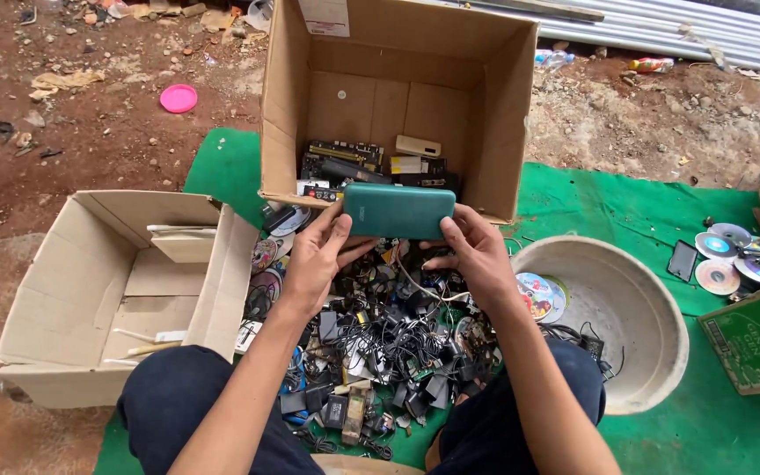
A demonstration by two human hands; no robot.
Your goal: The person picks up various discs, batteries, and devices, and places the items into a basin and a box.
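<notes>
Teal casing: a flat rectangular teal device (398, 211), phone or power bank by shape, is held level between both hands, long side across the view; it sits above the front lip of the tall open carton (503, 114), well clear of the heap below.
Left hand (317, 259): fingers curled up round the device's left short end, thumb under its lower edge; a pinching hold on that end; wrist bent back, forearm rising from lower left.
Right hand (477, 255): fingertips closed on the right end and lower right corner; pinching likewise; forearm coming in from lower right.
Why held so: judged, an end-to-end grip leaves the broad face bare to the eye; suits looking it over.
Tall carton contents: dark circuit boards and a pale slab on its floor; stands on the green mat (635, 207).
Heap: black chargers, plugs and tangled cable (380, 343) on the mat between the person's knees, directly under the hands.
Side carton (107, 290): left of the heap, tipped open towards the person; a few thin pale sticks inside.
Basin (635, 325): round, whitish, right of the heap; discs against its inner wall.
Discs (719, 259): loose on the mat at far right, beside a small dark phone-like slab.
</notes>
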